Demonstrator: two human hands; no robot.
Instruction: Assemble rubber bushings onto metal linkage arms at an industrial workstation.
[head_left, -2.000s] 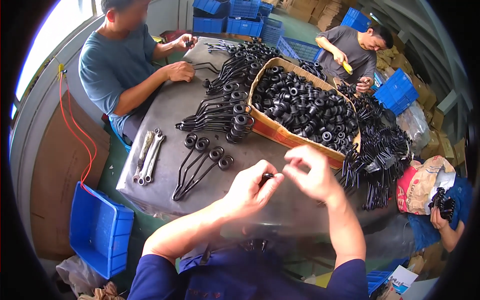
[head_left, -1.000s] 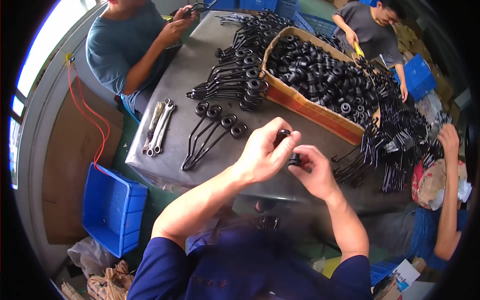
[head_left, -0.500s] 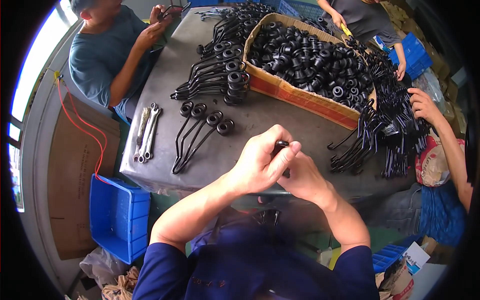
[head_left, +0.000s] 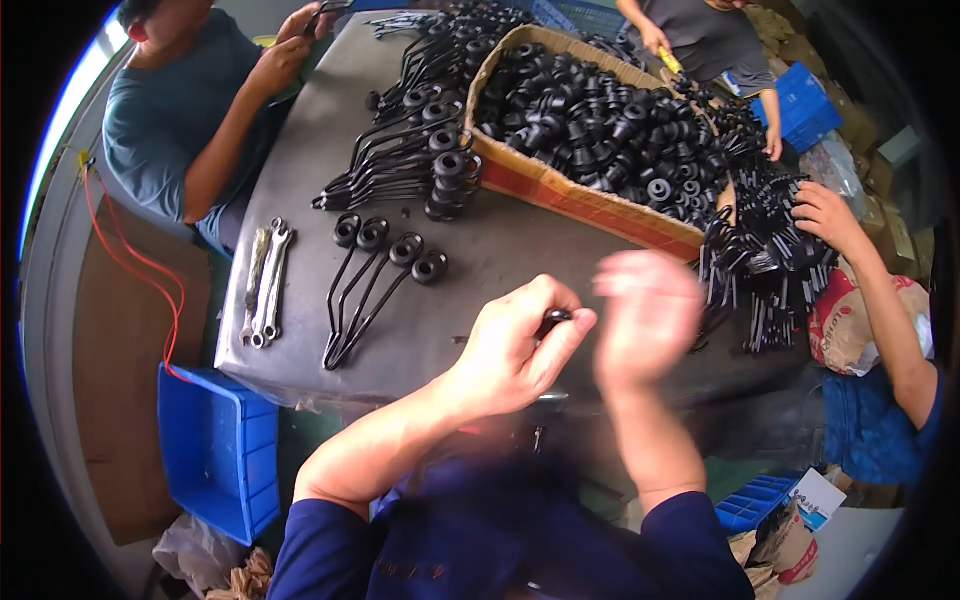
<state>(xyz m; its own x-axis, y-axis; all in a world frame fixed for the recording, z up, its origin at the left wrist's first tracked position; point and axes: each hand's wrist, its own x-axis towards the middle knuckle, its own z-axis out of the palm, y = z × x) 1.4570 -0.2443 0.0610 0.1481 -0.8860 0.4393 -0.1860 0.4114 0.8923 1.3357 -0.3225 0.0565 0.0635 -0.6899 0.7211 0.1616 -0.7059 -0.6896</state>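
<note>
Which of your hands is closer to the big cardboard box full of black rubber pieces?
Right. The right hand, blurred, hangs just below the front edge of the cardboard box. The left hand sits lower and farther left, pinching a small black part.

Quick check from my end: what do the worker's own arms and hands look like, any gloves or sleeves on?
No gloves: the left hand and right hand are bare, as are both forearms. Dark navy blue sleeves are pushed up near the elbows. No watch, rings or wristbands show. The right hand is motion-blurred, so fine detail there is unclear.
</note>
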